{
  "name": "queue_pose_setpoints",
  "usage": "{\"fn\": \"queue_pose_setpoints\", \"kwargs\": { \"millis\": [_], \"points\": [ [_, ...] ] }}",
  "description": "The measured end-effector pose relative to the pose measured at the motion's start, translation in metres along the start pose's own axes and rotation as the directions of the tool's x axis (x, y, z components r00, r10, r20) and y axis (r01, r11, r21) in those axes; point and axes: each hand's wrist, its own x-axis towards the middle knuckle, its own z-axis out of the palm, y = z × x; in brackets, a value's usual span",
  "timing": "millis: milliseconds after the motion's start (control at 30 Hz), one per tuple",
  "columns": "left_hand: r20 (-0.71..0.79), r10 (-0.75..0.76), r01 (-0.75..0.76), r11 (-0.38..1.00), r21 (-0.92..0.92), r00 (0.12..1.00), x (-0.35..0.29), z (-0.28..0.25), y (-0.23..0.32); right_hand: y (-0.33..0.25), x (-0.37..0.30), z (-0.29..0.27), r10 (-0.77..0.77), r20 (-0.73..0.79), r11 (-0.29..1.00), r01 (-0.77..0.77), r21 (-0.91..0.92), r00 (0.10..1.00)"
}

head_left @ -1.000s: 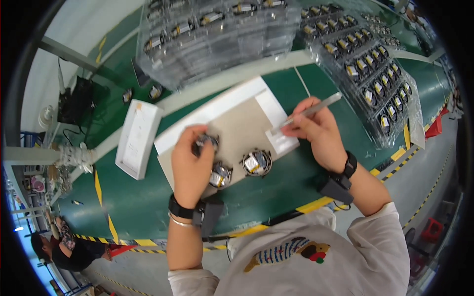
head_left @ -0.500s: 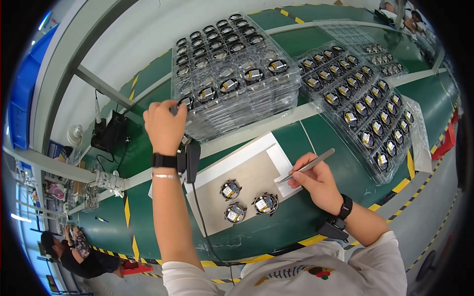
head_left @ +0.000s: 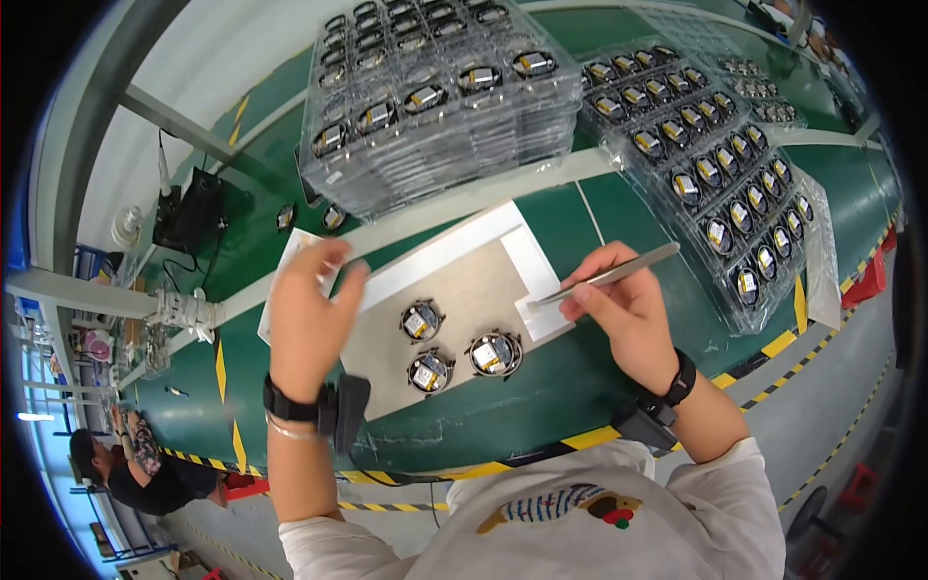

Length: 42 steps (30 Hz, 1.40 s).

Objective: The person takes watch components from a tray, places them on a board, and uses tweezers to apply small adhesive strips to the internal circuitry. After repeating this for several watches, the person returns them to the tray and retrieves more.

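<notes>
Shiny metal tweezers (head_left: 609, 277) glint, clear glossy plastic trays (head_left: 435, 97) catch the light, the work board (head_left: 454, 300) looks matt, the green bench (head_left: 541, 406) smooth.

A green bench (head_left: 541, 425) with yellow-and-black striped edging runs across the view, a white strip (head_left: 435, 217) along its middle. Beyond its far edge lies pale floor (head_left: 242, 58), crossed by a grey beam (head_left: 106, 116). Grey floor (head_left: 831, 406) shows at the near right corner.
</notes>
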Motion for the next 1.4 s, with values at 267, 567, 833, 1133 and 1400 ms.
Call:
{"fn": "queue_pose_setpoints", "kwargs": {
  "millis": [267, 567, 833, 1133, 1400],
  "points": [
    [0.333, 0.018, 0.022, 0.993, -0.118, 0.943, -0.06, 0.038, -0.006, 0.024, 0.011, -0.001, 0.053, 0.007, 0.979, -0.051, -0.199, 0.999],
    [0.291, 0.355, -0.317, 0.933, -0.171, 0.888, -0.065, 0.058, 0.035, 0.014, -0.001, 0.008, -0.082, 0.211, 0.727, 0.203, -0.656, 0.974],
    [0.23, 0.295, -0.261, 0.951, -0.166, 0.928, -0.074, 0.054, 0.011, 0.003, -0.006, -0.025, -0.137, 0.52, 0.385, 0.529, -0.756, 0.843],
    [0.174, 0.148, -0.127, 0.984, -0.125, 0.974, -0.105, 0.034, -0.005, 0.011, 0.006, -0.012, 0.21, 0.12, 0.949, -0.173, -0.262, 0.97],
    [0.175, 0.119, -0.09, 0.982, -0.167, 0.977, -0.11, 0.036, -0.007, -0.02, 0.006, -0.046, 0.33, -0.193, 0.924, -0.358, -0.133, 0.924]
  ]
}}
